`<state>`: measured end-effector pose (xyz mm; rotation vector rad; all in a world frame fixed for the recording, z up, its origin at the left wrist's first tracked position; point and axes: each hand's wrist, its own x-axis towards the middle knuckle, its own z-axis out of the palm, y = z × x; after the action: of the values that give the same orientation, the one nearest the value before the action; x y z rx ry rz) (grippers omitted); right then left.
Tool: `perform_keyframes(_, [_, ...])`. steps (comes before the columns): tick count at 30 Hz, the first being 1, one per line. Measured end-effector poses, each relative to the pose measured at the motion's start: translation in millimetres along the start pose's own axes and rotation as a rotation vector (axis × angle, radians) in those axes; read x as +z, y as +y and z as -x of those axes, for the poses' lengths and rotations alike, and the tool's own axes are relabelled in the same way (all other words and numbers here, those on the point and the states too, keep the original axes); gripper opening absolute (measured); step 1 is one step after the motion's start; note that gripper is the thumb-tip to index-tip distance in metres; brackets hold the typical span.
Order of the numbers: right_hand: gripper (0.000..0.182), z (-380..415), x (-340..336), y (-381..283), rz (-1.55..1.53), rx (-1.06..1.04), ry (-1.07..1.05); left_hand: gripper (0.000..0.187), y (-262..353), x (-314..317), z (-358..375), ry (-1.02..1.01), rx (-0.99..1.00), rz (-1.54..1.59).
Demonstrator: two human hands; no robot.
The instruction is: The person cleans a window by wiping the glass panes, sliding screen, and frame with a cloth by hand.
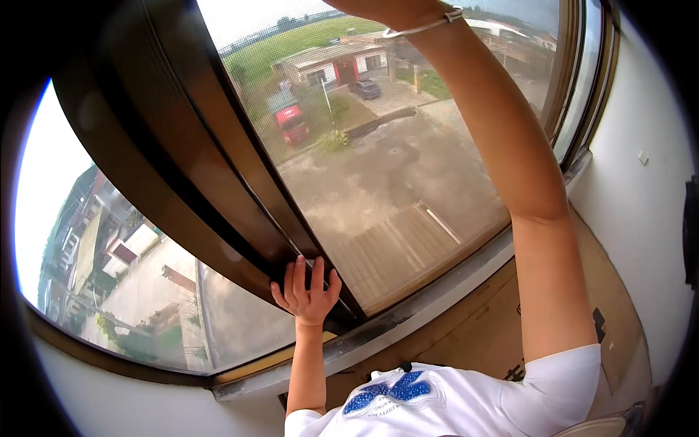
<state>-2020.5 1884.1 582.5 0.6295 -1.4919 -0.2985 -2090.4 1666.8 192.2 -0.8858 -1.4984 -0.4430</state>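
My left hand lies with its fingers spread on the lower part of the dark brown window frame, beside the screen's bottom corner. Nothing is held in it. My right arm reaches up across the mesh window screen. Only the base of my right hand shows at the top edge, above a silver bracelet on the wrist. Its fingers are out of view, and what they touch is hidden.
A grey sill runs below the window. Brown board lies beyond it. At the left is another glass pane, and a white wall stands at the right. Outside are a yard, houses and a red truck.
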Motion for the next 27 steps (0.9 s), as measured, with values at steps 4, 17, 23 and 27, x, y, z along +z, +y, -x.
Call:
perform_keyframes(4, [0.045,99,-10,-68,-0.136,0.067,-0.314,0.030,-1,3,5,0.014,0.005,-0.033])
perform_keyframes(17, [0.045,98,-19,-47,0.025,-0.250,-0.370,0.030,2,-3,6,-0.017,0.018,-0.083])
perform_keyframes(23, [0.042,-58,8,65,0.249,0.115,0.187,0.028,-3,-9,8,-0.053,0.014,-0.059])
perform_keyframes(27, [0.041,-76,33,34,0.087,0.077,0.198,0.036,-1,-3,8,-0.069,0.030,0.014])
